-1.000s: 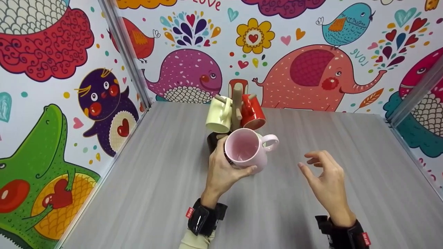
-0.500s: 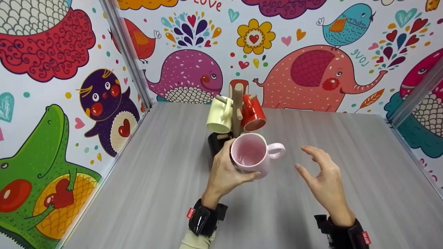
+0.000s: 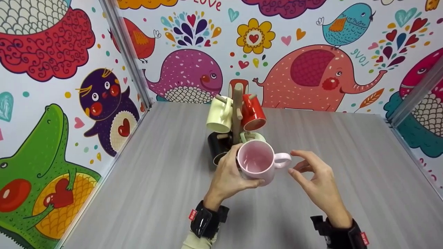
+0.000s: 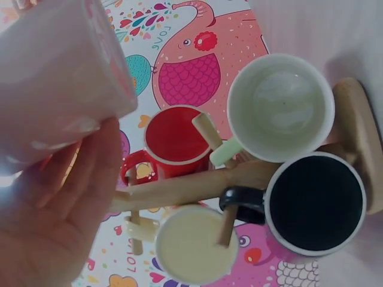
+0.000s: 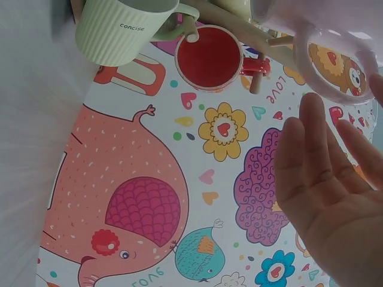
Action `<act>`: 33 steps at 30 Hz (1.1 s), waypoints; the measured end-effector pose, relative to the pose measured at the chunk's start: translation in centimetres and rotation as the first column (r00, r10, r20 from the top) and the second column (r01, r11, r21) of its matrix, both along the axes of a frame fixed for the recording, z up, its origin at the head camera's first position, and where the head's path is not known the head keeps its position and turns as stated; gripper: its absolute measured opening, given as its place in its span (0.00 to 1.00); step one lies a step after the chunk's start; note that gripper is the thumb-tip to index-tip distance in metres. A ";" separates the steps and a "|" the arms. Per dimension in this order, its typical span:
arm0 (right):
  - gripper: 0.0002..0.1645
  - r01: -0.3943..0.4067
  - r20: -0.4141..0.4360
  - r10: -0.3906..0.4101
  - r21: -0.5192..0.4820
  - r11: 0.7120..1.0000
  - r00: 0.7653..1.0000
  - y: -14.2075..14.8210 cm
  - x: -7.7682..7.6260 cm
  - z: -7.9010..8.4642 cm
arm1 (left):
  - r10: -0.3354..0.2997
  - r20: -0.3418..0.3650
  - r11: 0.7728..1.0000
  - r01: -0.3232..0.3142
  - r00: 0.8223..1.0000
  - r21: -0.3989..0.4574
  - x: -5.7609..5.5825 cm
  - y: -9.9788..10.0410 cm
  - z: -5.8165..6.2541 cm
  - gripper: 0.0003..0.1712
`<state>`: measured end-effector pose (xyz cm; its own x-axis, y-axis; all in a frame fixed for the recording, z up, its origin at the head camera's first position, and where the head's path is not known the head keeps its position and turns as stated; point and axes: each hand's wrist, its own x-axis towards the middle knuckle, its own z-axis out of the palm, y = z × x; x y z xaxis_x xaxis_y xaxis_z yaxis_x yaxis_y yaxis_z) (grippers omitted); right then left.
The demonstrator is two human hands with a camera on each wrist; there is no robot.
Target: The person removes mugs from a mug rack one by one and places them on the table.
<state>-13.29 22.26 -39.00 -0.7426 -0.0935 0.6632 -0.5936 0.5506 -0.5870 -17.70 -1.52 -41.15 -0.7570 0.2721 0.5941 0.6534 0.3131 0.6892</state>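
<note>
My left hand (image 3: 230, 173) grips the body of a pink mug (image 3: 256, 157), its mouth facing up and its handle pointing right. Beside that handle hovers my right hand (image 3: 316, 178), thumb and fingers apart. In the right wrist view my fingers lie just under the pink handle (image 5: 308, 69); whether they touch it I cannot tell. Behind the pink mug stands a wooden mug tree (image 3: 237, 107). On its pegs hang a cream mug (image 3: 219, 116), a red mug (image 3: 253, 114), a black mug (image 4: 314, 200) and a ribbed pale green mug (image 5: 119, 33).
The grey table (image 3: 166, 166) spreads around the mug tree on both sides. Cartoon-printed panels rise at the back (image 3: 311, 76), left and right. The tree's wooden base (image 4: 365, 143) shows in the left wrist view.
My left hand has carried the pink mug toward me and to the right, away from the tree, uncovering the pale green mug. My right hand has moved left, close to the pink handle.
</note>
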 end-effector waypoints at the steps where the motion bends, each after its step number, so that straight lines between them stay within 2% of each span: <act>1: 0.29 -0.006 0.002 0.006 0.003 1.000 1.000 0.0 0.0 0.0 | 0.000 -0.002 1.000 0.000 1.000 -0.007 0.0 0.0 0.0 0.51; 7: 0.28 -0.054 -0.007 0.054 -0.012 0.998 0.999 -0.1 -0.1 -0.1 | -0.013 -0.043 1.000 0.012 0.999 -0.028 0.1 0.2 -0.1 0.52; 13: 0.25 -0.076 0.031 0.077 -0.018 0.997 0.997 -0.2 -0.1 -0.3 | -0.048 -0.070 0.998 0.046 0.996 -0.037 0.1 0.3 0.0 0.51; 20: 0.18 -0.081 0.088 0.083 -0.028 0.996 0.993 -0.3 0.1 -0.2 | -0.064 -0.046 0.996 0.061 0.997 -0.058 0.2 0.2 0.0 0.52; 24: 0.17 -0.112 0.105 0.116 -0.045 0.993 0.988 -0.2 0.1 -0.3 | -0.077 -0.026 0.995 0.075 0.997 -0.071 0.3 0.2 0.1 0.51; 28: 0.13 -0.190 0.120 0.201 -0.094 0.977 0.972 -0.1 0.0 -0.3 | -0.087 -0.016 0.992 0.085 0.996 -0.091 0.3 0.2 0.1 0.52; 33: 0.09 -0.253 0.215 0.279 -0.141 0.957 0.936 0.2 0.1 -0.3 | -0.105 -0.012 0.989 0.103 0.994 -0.107 0.3 0.2 0.0 0.50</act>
